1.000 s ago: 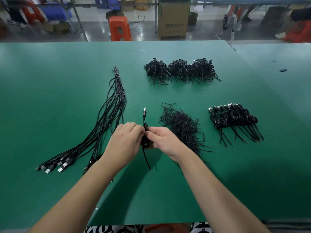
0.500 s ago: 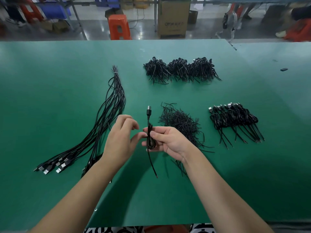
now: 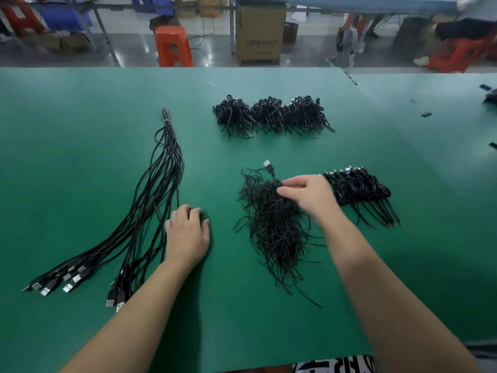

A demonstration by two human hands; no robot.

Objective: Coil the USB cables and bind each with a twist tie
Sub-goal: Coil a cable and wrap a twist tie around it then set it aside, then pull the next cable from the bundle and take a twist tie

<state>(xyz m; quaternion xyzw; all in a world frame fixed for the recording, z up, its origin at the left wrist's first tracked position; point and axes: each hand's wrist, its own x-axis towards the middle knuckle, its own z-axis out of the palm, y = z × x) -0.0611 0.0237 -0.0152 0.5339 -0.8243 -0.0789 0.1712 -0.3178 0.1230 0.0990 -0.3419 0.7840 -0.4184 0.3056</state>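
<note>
A: Head view. Right hand (image 3: 306, 195) is over the loose heap of twist ties (image 3: 274, 224) mid-counter, fingers curled; its grip pinches a coiled USB cable (image 3: 271, 172), the plug pointing to the far edge. Whether a tie is also caught, cannot tell.

B: Left hand (image 3: 187, 235)?

A: Flat on the green counter (image 3: 80, 162), fingers relaxed, holding nothing, just beside the straight uncoiled cables (image 3: 150, 211) fanned toward the near left corner.

B: Finished stock?

A: A row of bound coils (image 3: 360, 192) toward the right edge, just beside the right hand; three denser piles (image 3: 271, 115) toward the far edge.

B: Handling notes?

A: Judgement: the cable is light, limp and springy, so the coil will loosen unless pinched across its waist. Ties are thin, bendable and tangled; pull one by its free end.
</note>
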